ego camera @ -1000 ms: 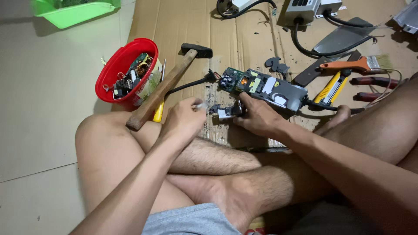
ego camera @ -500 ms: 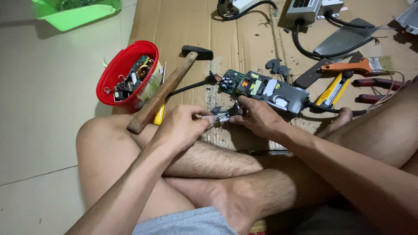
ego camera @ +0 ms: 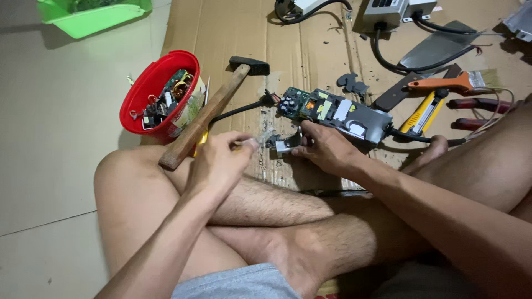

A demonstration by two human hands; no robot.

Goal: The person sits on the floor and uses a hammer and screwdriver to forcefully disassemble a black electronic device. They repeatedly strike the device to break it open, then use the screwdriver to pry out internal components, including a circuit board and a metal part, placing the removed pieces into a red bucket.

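I sit cross-legged on the floor over a sheet of cardboard (ego camera: 288, 50). My left hand (ego camera: 221, 160) is closed around a thin tool whose tip points right, toward a small grey part (ego camera: 285, 143). My right hand (ego camera: 327, 148) pinches that small part against the cardboard. Just beyond both hands lies a green circuit board (ego camera: 332, 113) with a black cable (ego camera: 238, 109) running off its left end.
A wooden-handled hammer (ego camera: 210, 111) lies by my left knee, next to a red bowl (ego camera: 145, 91) of electronic scraps. To the right are an orange-handled brush (ego camera: 451, 83), a yellow utility knife (ego camera: 424, 113), red-handled pliers (ego camera: 476, 105) and a scraper. A green tray (ego camera: 94, 14) stands at the far left.
My left hand has dropped slightly and drawn a little leftward from the small part; a gap now shows between tool tip and part. My right hand stays on the part.
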